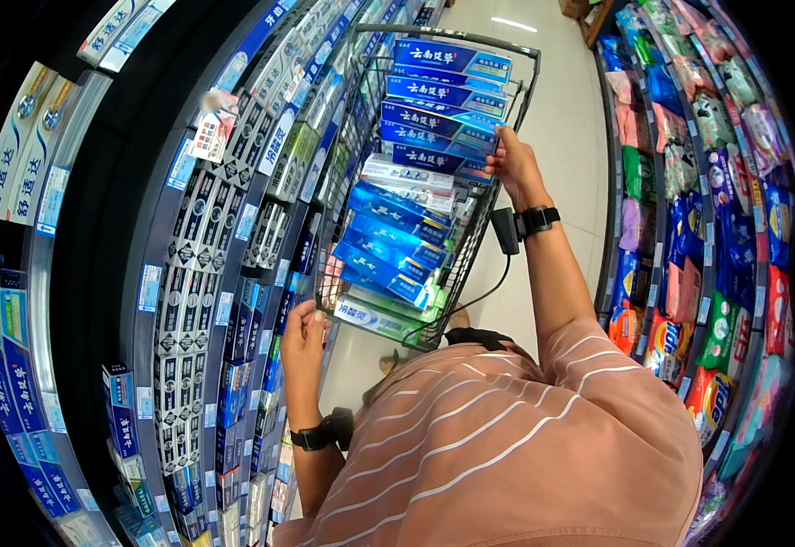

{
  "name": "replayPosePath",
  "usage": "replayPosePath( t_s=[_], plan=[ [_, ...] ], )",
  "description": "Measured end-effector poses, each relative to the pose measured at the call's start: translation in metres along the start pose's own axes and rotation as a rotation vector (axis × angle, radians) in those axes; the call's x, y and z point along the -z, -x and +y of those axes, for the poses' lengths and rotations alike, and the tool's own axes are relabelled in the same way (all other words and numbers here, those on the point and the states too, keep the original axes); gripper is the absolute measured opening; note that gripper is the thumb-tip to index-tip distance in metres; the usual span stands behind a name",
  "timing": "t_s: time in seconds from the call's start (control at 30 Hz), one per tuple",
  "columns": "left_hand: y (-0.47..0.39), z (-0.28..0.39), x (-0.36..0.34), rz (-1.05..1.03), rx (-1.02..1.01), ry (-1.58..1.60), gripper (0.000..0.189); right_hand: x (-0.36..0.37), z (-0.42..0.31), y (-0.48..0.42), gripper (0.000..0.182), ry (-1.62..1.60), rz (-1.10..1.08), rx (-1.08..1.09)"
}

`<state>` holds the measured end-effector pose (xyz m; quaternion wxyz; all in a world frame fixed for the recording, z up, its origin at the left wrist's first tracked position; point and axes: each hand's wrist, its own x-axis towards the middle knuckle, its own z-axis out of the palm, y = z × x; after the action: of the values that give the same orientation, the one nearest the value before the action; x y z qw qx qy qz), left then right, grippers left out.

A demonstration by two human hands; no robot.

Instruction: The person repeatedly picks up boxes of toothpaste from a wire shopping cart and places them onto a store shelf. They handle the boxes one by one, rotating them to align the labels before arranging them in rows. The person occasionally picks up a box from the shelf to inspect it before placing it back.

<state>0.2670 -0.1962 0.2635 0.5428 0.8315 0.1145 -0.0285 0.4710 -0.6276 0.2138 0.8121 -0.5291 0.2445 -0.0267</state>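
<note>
A black wire shopping cart [462, 277] stands before me, loaded with toothpaste boxes. At the cart's right side, my right hand [517, 161] has its thumb and fingers at the right end of a dark blue toothpaste box [431, 122] in a stack of similar boxes. Bright blue toothpaste boxes [387, 267] lie tilted and overlapping closer to me. Between the two groups are white boxes [407, 171], and a white-and-green box [377, 318] lies at the near end. My left hand [303, 335] is beside the cart's near left corner, fingers loosely bent, with nothing visible in it.
Shelves of boxed toothpaste [192, 301] run close along the left, with price tags on their edges [149, 287]. To the right, across a pale tiled floor [568, 137], another shelf holds bagged laundry products [667, 345]. A cable [500, 284] hangs from the right wrist's black device [507, 231].
</note>
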Motion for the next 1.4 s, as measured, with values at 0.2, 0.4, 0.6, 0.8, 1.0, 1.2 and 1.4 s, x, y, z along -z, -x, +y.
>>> replayPosePath(
  t_s=[0.2,0.4,0.6,0.8,1.0,1.2,1.4],
  plan=[
    [-0.004,0.001,0.013,-0.051,0.033,0.065,0.032,-0.016,0.0,0.059,0.035,-0.011,-0.037,0.091],
    [-0.026,-0.008,0.029,-0.134,-0.012,0.095,0.039,-0.033,-0.004,0.122,0.029,0.007,-0.241,0.097],
    [-0.04,0.012,0.04,-0.144,-0.136,0.294,0.063,-0.067,-0.006,0.178,0.029,0.053,-0.385,0.084],
    [-0.042,0.019,0.05,-0.242,-0.245,0.488,0.088,-0.071,0.009,0.217,0.033,0.138,-0.445,-0.036],
    [-0.038,-0.013,0.051,-0.525,-0.073,0.545,0.084,-0.06,0.034,0.263,0.042,0.174,-0.36,-0.061],
    [-0.027,-0.025,0.042,-0.711,-0.026,0.504,0.067,-0.032,0.04,0.318,0.042,0.207,-0.278,-0.115],
    [-0.018,-0.027,0.055,-0.729,-0.073,0.518,0.064,-0.041,0.016,0.357,0.053,0.375,-0.308,-0.141]
  ],
)
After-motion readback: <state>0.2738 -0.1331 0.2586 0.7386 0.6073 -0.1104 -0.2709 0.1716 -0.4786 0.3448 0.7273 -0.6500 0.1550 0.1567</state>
